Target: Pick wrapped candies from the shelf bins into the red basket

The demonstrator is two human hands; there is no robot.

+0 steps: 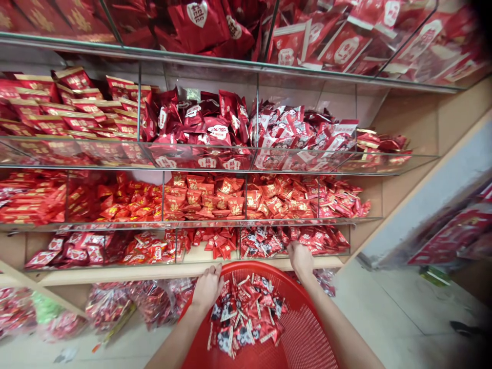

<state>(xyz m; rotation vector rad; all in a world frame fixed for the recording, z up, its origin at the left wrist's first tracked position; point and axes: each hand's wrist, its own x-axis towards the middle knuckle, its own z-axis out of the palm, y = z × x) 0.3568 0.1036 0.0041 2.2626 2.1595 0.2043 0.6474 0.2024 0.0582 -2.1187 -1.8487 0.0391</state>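
Note:
A red plastic basket with a mesh wall stands against the lowest shelf. Small red wrapped candies with black-and-white prints lie inside it. My left hand is closed over the basket's left rim. Beyond the far rim, my right hand reaches to the front of the bottom shelf row. Its fingers are curled at the edge of a compartment, beside black-and-red candies and red packets. Whatever those fingers hold is hidden.
Glass-fronted shelves rise in tiers, divided into compartments of red wrapped sweets. Clear bags of sweets sit on the floor under the bottom board. A slanted wooden side panel ends the shelving at right; tiled floor lies beyond.

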